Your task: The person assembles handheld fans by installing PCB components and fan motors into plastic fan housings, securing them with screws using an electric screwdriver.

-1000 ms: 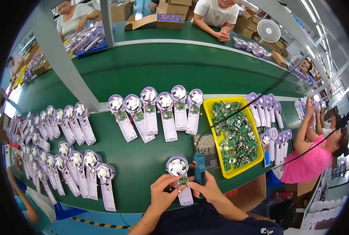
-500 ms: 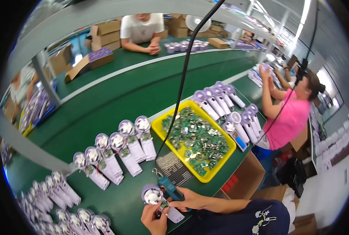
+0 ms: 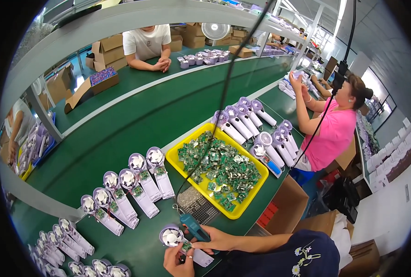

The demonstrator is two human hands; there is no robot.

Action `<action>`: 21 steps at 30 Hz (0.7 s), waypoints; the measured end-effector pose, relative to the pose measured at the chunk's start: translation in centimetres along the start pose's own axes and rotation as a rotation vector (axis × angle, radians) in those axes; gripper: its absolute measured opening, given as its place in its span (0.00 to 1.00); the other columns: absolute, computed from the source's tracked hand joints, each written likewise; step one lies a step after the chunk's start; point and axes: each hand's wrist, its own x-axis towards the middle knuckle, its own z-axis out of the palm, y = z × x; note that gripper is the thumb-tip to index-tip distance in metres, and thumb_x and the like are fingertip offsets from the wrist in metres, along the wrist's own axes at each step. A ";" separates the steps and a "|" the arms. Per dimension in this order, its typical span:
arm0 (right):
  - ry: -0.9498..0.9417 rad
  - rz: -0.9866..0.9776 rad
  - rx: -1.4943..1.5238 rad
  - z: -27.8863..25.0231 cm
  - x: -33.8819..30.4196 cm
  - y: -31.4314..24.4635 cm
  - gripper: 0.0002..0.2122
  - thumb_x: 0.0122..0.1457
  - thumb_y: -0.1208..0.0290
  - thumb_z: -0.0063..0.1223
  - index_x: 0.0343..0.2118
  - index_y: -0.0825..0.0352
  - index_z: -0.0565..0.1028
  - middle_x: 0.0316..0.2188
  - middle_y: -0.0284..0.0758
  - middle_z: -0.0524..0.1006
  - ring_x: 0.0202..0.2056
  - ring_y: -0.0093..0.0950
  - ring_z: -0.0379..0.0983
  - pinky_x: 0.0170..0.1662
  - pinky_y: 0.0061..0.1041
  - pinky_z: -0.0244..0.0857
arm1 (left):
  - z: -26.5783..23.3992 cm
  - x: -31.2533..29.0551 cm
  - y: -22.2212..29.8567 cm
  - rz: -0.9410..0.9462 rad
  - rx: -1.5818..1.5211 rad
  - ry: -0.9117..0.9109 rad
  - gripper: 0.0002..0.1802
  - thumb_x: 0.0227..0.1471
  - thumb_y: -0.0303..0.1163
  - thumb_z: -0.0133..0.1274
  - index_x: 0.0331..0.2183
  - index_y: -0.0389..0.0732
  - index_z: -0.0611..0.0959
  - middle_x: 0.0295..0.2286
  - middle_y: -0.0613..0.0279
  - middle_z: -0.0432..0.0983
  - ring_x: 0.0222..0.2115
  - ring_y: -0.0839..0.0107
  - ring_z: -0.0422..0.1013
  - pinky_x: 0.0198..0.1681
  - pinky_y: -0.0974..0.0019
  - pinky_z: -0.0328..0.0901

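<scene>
Near the front edge, my left hand (image 3: pixel 178 262) is closed on a lavender handheld fan (image 3: pixel 172 236) with white blades and an open handle. A small green circuit board (image 3: pixel 186 246) sits in the handle under my fingertips. My right hand (image 3: pixel 217 240) wraps round a teal electric screwdriver (image 3: pixel 194 226), its fingertips at the board; the tool's lower end is hidden by the hand. A hook and black cord hang from its top end. Left of my hands lie several similar opened fans (image 3: pixel 141 196) with boards showing.
A yellow tray (image 3: pixel 237 213) full of green circuit boards stands beside a perforated metal plate (image 3: pixel 198 205). More fans (image 3: pixel 242 121) lie beyond it, and others at lower left. A co-worker in pink (image 3: pixel 332 134) works at the right; another person (image 3: pixel 147 44) leans across the line. An open cardboard box (image 3: pixel 288 203) stands below the edge.
The view has shifted a little, so most of the scene sits further left. Both hands stay at the same fan, with the screwdriver still in my right hand.
</scene>
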 end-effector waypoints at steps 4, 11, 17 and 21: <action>-0.009 -0.034 0.013 -0.2 0.2 0.5 0.28 0.63 0.70 0.55 0.63 0.63 0.57 0.24 0.26 0.68 0.17 0.14 0.63 0.19 0.15 0.58 | 0.2 0.4 1.4 -0.066 0.054 -0.021 0.16 0.42 0.19 0.66 0.38 0.36 0.84 0.33 0.61 0.76 0.30 0.72 0.73 0.31 0.71 0.68; 0.016 -0.057 -0.023 0.0 0.1 0.7 0.28 0.63 0.71 0.55 0.63 0.63 0.57 0.25 0.26 0.68 0.17 0.14 0.62 0.19 0.16 0.59 | 0.7 0.4 2.6 -0.068 0.042 0.027 0.15 0.44 0.20 0.63 0.38 0.34 0.83 0.33 0.57 0.78 0.32 0.67 0.73 0.38 0.66 0.68; 0.062 -0.092 -0.018 0.3 -0.3 1.0 0.29 0.62 0.74 0.55 0.64 0.62 0.56 0.34 0.31 0.72 0.19 0.15 0.66 0.22 0.16 0.61 | 0.5 0.0 1.8 0.043 0.136 0.038 0.10 0.57 0.24 0.49 0.38 0.32 0.82 0.32 0.48 0.79 0.31 0.60 0.74 0.37 0.63 0.68; 0.073 -0.082 0.017 0.0 -0.3 1.1 0.29 0.62 0.74 0.55 0.63 0.63 0.56 0.35 0.32 0.73 0.19 0.15 0.66 0.22 0.16 0.61 | 1.1 0.1 2.3 0.085 0.154 0.081 0.09 0.57 0.24 0.51 0.38 0.31 0.82 0.31 0.47 0.79 0.30 0.58 0.74 0.37 0.63 0.68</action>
